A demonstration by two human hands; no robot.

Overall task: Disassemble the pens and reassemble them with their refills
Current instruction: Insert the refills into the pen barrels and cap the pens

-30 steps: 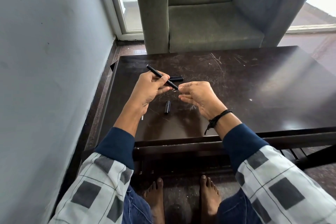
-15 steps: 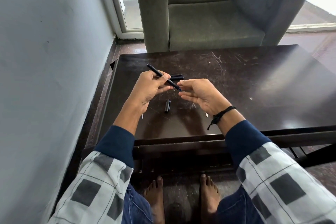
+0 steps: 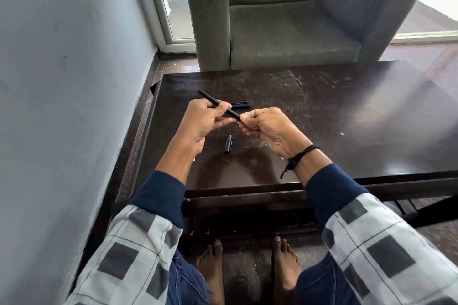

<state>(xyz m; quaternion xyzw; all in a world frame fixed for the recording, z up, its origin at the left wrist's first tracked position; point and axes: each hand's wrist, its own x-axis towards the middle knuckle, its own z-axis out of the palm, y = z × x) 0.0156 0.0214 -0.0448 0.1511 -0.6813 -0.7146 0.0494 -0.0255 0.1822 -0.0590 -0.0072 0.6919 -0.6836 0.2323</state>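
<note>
My left hand point(image 3: 201, 123) grips a slim black pen barrel point(image 3: 209, 98) above the dark table point(image 3: 347, 111); the barrel slants up to the far left. My right hand point(image 3: 266, 126) pinches the barrel's near tip between thumb and fingers. Whatever sits at that tip is hidden by the fingers. A short black cap point(image 3: 228, 144) lies on the table below the hands. Two more black pen pieces point(image 3: 240, 104) lie side by side just behind the hands.
A grey armchair point(image 3: 285, 32) stands beyond the table's far edge. A grey wall point(image 3: 69, 82) runs along the left. My bare feet point(image 3: 247, 267) rest under the table's near rail. Small pale specks lie on the tabletop near my wrists.
My right hand's fingers have closed on the barrel's near tip, and both hands have stayed in about the same place.
</note>
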